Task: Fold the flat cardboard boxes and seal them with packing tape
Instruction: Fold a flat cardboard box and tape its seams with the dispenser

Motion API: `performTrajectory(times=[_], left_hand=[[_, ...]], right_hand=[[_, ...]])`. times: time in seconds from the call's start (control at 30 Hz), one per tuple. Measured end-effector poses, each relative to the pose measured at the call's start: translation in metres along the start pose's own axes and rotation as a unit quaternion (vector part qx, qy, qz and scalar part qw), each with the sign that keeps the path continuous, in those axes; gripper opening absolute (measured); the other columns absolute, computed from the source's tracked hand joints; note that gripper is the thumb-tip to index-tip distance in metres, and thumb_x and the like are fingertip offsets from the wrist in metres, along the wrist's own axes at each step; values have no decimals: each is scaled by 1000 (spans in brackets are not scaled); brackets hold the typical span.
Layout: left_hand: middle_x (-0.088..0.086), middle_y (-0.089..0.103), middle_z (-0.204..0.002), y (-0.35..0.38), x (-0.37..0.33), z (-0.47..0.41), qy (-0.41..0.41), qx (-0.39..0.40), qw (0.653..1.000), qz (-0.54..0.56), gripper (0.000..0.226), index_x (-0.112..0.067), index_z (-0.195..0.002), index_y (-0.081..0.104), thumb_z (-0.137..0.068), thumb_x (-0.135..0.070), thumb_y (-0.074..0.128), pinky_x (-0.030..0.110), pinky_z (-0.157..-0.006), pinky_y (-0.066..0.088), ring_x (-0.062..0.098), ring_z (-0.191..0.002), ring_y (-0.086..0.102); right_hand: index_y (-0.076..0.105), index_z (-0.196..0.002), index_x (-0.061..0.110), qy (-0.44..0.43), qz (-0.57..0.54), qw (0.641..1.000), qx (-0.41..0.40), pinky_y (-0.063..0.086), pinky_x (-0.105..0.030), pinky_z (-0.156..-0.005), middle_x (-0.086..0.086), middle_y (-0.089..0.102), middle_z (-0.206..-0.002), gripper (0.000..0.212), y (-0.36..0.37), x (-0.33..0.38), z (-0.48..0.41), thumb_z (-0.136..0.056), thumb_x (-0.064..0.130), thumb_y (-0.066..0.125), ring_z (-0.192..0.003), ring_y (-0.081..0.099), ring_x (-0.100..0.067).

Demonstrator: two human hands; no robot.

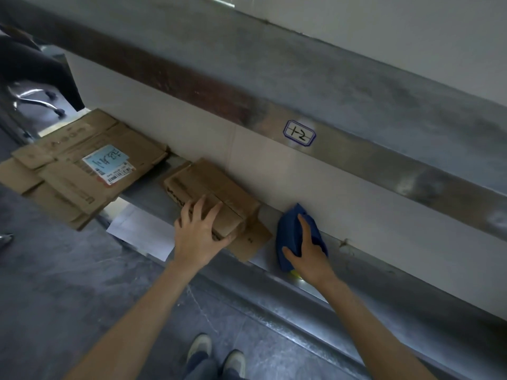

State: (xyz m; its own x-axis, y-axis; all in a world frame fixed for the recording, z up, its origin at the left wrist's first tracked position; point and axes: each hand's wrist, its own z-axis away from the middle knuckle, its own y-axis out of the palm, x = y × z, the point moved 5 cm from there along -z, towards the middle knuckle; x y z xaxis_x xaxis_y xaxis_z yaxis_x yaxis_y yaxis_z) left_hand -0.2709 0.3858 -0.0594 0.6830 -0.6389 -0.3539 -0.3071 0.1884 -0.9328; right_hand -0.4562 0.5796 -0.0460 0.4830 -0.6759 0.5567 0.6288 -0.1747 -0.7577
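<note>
The small folded cardboard box (208, 185) sits on the metal bench (148, 193) against the wall. One loose flap sticks out beneath it toward the front edge. The left hand (196, 234) lies on the box top with fingers spread and straight, pressing rather than clasping, so that grip is apart. The right hand (310, 253) is wrapped over what looks to be the blue tape dispenser (288, 231), just right of the box, thumb on one side and fingers over the back: a grip clamped on the tool.

The step in hand appears to be sealing. To do it well, keep the left palm holding the top flaps flush and the seam closed. Tuck the stray flap first, then bring the dispenser to the near end of the seam and draw it straight along.

A stack of flat cardboard (68, 165) lies further left, overhanging the bench. It bears a shipping label (108, 164) with a barcode and blue-tinted handwriting I cannot read. Dark print on the box side is too blurred to tell. A sticker (299, 133) on the metal rail above reads "1-2"
</note>
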Motion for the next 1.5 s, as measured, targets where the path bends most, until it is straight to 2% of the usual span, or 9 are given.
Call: performTrajectory(times=[0.17,0.4,0.7,0.83,0.9,1.0,1.1,1.23,1.5], left_hand=[[8,40,-152,-2,9,1,22,-3,1000,-5,83,-33,-142,51,-71,-76,44,58,-94,45,41,-137,32],[8,37,-155,-1,11,3,41,-5,999,-2,81,-32,-145,47,-74,-67,63,59,-92,47,41,-138,30],[8,34,-157,-7,10,4,47,0,999,-7,88,-33,-149,43,-73,-79,41,58,-97,43,39,-140,27],[8,32,-157,-11,11,3,55,9,998,-7,91,-33,-150,41,-74,-82,39,57,-104,37,38,-141,27],[7,33,-157,-16,11,3,58,7,998,7,90,-31,-149,42,-75,-81,40,55,-108,34,36,-141,27],[5,41,-150,-27,7,0,77,-24,996,33,78,-26,-144,48,-80,-71,44,51,-108,36,29,-139,31],[-1,51,-142,-43,-1,-8,73,-31,991,107,59,-27,-140,52,-89,-56,53,44,-106,36,22,-134,39],[-6,62,-132,-59,-12,-31,74,14,968,239,40,-27,-133,61,-94,-35,65,35,-105,42,15,-125,53],[-7,70,-118,-71,-21,-60,121,185,903,368,28,-24,-122,67,-96,-12,64,21,-99,48,2,-110,64]], right_hand=[[-17,-143,50,-15,-16,1000,6,54,-39,-56,-12,61,-126,86,2,2,-3,-99,32,54,-69,64,-23],[-21,-146,47,-16,-48,997,51,55,-40,-87,-3,23,-161,94,0,0,-10,-99,28,58,-109,59,-30],[-17,-151,46,39,-79,995,43,52,-42,-86,-6,25,-160,99,-7,-1,-17,-96,13,60,-113,55,-35],[-13,-153,44,17,-30,999,35,47,-43,-58,-25,59,-121,93,-9,0,-16,-99,10,55,-70,58,-34],[-5,-152,48,0,-9,1000,30,40,-35,-53,-30,58,-124,87,-13,-1,-17,-100,10,53,-66,56,-38],[17,-147,52,-27,26,998,44,37,-30,-47,-25,64,-95,71,-19,4,-16,-100,8,47,-49,47,-26],[37,-133,44,-50,22,998,0,36,-32,-46,-5,49,-59,45,-35,23,-9,-99,18,49,-42,40,-12],[45,-122,49,-133,131,980,-70,40,-27,-56,9,62,-80,29,-55,55,0,-94,54,55,-55,50,-4],[43,-122,54,-287,88,951,67,51,-35,-81,11,68,-105,42,-48,85,13,-90,44,68,-82,63,-11]])
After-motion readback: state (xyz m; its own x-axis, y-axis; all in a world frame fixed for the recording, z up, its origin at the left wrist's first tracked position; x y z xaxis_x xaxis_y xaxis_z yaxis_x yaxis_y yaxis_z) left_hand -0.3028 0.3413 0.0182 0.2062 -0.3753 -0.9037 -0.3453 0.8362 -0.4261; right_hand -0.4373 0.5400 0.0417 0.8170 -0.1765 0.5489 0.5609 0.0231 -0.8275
